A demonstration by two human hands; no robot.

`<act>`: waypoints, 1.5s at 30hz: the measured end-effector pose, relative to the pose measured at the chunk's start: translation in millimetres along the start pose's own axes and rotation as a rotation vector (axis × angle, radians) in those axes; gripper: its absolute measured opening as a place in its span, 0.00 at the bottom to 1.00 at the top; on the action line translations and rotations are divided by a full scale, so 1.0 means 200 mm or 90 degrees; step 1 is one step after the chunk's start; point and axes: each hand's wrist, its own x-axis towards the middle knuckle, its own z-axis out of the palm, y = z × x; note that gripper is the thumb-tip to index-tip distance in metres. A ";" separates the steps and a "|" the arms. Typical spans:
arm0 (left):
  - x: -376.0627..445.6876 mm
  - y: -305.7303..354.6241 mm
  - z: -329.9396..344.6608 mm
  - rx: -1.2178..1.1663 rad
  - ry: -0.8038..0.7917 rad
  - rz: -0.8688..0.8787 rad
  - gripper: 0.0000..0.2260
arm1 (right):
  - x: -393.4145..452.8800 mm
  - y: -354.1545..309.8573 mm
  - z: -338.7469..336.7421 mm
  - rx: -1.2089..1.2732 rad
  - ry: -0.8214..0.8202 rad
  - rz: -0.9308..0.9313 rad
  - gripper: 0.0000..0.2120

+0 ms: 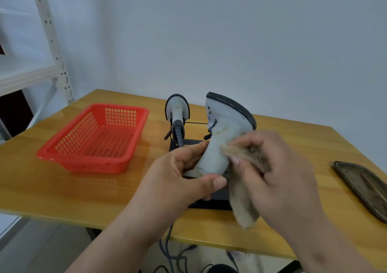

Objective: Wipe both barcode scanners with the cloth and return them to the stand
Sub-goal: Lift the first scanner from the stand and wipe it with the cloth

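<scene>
Left hand (184,174) has its fingers wrapped around the handle of the white barcode scanner (222,134), held up over the black stand (211,201). Right hand (278,168) pinches the fuzzy tan cloth (243,205) against that handle, and the second scanner (177,110) sits in the stand behind.

Pretty bright, even indoor light, soft shadows under the hands, wide-angle bending at the edges, slightly soft overall, mild sheen on the desk (62,180).

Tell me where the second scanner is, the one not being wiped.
The second scanner sits on the stand mid-table, right of the red basket, just behind the left hand.
</scene>
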 end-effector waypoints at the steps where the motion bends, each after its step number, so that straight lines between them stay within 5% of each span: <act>1: 0.00 0.00 0.01 0.033 0.007 0.000 0.27 | 0.01 0.01 -0.01 0.002 0.024 0.042 0.09; 7: 0.00 0.02 0.04 0.139 0.043 0.023 0.28 | -0.04 -0.03 0.01 -0.036 -0.070 -0.084 0.06; 11: -0.01 0.02 0.07 0.174 0.053 0.027 0.29 | 0.00 0.02 -0.02 -0.010 -0.011 0.059 0.09; 16: -0.01 0.01 0.06 0.182 0.077 0.037 0.33 | -0.04 -0.02 -0.01 -0.039 -0.081 -0.110 0.04; 20: 0.00 0.00 0.08 0.203 0.082 0.058 0.34 | -0.01 0.04 -0.02 -0.007 0.045 0.058 0.09; 25: 0.01 -0.01 0.08 0.206 0.086 0.047 0.33 | -0.07 0.01 0.03 -0.049 -0.008 -0.140 0.05; 29: 0.00 -0.01 0.10 0.220 0.094 0.057 0.34 | -0.01 0.07 0.00 -0.026 0.092 0.057 0.05; 34: 0.00 -0.01 0.09 0.250 0.101 0.056 0.32 | -0.05 0.02 0.04 -0.071 -0.027 -0.171 0.06; 38: -0.01 0.00 0.11 0.305 0.105 0.081 0.34 | 0.00 0.08 -0.01 -0.066 0.044 0.015 0.05; 42: 0.00 0.01 0.09 0.316 0.096 0.074 0.33 | -0.06 0.00 0.03 -0.084 -0.051 -0.177 0.06; 45: -0.02 0.00 0.10 0.333 0.108 0.089 0.35 | -0.01 0.07 -0.01 -0.084 -0.016 -0.063 0.05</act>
